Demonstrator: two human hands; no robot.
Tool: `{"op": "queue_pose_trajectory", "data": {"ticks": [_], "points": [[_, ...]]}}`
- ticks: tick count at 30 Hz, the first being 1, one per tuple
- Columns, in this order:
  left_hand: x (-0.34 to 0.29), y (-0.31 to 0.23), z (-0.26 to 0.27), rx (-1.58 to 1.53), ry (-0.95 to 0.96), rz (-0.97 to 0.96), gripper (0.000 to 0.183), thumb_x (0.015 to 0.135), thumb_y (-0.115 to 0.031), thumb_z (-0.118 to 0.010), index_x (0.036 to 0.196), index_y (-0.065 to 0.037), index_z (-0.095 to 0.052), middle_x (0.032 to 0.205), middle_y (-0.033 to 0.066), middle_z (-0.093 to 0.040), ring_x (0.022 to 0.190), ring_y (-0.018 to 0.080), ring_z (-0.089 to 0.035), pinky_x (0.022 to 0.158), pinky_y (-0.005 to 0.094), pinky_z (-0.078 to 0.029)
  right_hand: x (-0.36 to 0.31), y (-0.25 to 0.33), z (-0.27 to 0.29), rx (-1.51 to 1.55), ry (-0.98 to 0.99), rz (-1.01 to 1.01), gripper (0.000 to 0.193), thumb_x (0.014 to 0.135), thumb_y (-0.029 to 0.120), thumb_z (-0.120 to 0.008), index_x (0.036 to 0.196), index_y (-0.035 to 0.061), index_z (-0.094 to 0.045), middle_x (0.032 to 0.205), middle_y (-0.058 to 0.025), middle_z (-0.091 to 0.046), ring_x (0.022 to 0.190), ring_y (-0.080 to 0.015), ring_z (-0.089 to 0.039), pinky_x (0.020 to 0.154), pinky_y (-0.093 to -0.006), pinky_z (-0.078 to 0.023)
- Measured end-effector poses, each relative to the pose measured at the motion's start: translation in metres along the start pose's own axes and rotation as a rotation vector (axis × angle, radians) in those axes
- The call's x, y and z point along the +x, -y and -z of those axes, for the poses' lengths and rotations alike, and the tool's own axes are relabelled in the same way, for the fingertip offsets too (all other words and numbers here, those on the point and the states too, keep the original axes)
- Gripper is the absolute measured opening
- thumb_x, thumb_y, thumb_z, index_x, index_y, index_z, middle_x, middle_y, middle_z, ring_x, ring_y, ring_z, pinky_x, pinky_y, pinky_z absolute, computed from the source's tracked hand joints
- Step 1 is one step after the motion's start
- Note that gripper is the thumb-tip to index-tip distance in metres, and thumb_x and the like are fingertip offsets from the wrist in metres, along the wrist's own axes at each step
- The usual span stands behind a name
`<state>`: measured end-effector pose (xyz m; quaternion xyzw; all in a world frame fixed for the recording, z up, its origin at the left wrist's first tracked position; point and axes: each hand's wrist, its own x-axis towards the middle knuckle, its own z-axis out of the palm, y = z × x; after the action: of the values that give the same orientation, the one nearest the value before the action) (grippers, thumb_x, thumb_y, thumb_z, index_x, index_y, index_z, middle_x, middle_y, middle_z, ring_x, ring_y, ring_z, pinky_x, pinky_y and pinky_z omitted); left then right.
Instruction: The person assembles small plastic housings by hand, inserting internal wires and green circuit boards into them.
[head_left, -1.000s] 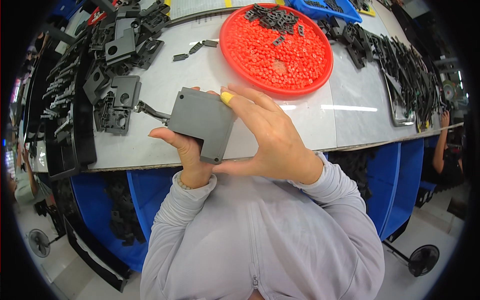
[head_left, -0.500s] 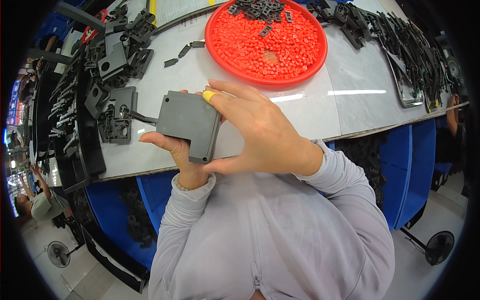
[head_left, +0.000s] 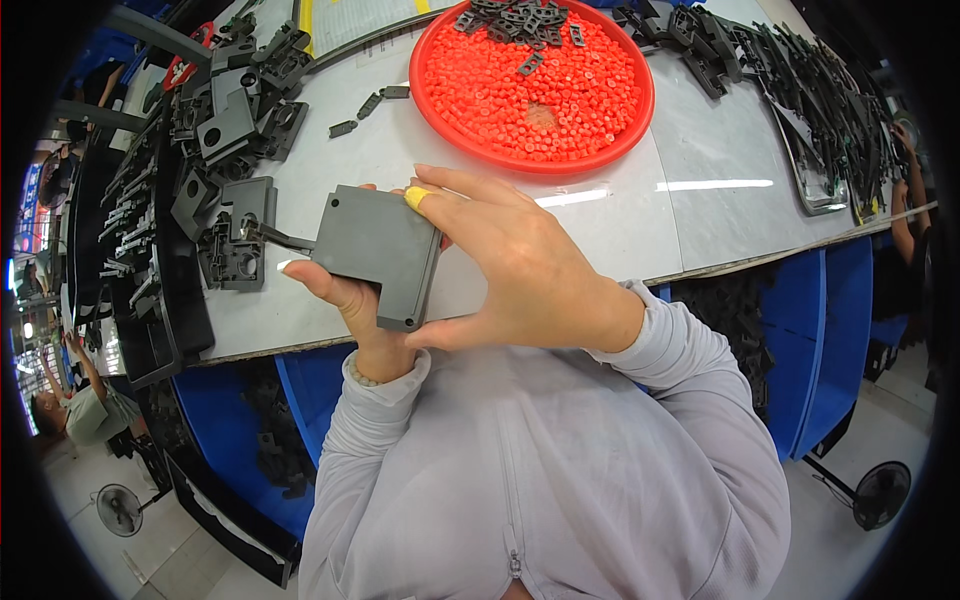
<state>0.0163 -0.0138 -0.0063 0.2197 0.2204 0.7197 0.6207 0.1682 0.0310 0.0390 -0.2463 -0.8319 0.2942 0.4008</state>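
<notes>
Above the table's near edge, both of my hands hold a dark grey plastic housing (head_left: 375,240), L-shaped, its flat face up with small holes at the corners. My left hand (head_left: 368,325) supports it from below; the thumb sticks out past the left edge, and the other fingers are mostly hidden underneath. My right hand (head_left: 535,265) grips the right side, fingers along the far edge and thumb at the near corner. Yellow tape (head_left: 415,196) wraps one right fingertip. A thin dark lever (head_left: 285,238) juts out from the housing's left side.
A red round tray (head_left: 420,105) of small red plastic pieces (head_left: 480,100) stands beyond my hands, with small black clips (head_left: 520,22) on top. Similar grey housings (head_left: 228,130) are piled at the left. Long dark strips (head_left: 835,110) lie at the right. Blue bins (head_left: 790,340) sit below the table.
</notes>
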Motion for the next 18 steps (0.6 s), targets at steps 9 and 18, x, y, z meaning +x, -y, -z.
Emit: {"op": "queue_pose_trajectory", "data": {"ticks": [9,18], "points": [[0.0,-0.003,-0.005,0.187,-0.169,-0.031,0.082,0.077,-0.076,-0.038,0.119,-0.006,-0.049,0.114,0.0055,-0.055,0.11,0.0201,-0.051,0.096,0.0358,-0.041,0.002,0.0,-0.006,-0.097,0.01,0.033,0.078,0.053,0.031,-0.083,0.113,-0.0057,-0.05,0.108,-0.0185,-0.058,0.114,-0.0358,-0.049,0.086,-0.0418,-0.045],[0.005,-0.009,-0.017,0.285,-0.246,-0.048,0.059,0.08,-0.042,-0.046,0.121,0.001,-0.047,0.113,0.0189,-0.055,0.108,0.029,-0.053,0.095,0.0386,-0.042,0.002,-0.007,-0.01,-0.108,0.072,0.03,0.084,0.057,0.036,-0.08,0.121,-0.0049,-0.044,0.128,-0.0236,-0.045,0.124,-0.0351,-0.04,0.096,-0.0488,-0.037]]}}
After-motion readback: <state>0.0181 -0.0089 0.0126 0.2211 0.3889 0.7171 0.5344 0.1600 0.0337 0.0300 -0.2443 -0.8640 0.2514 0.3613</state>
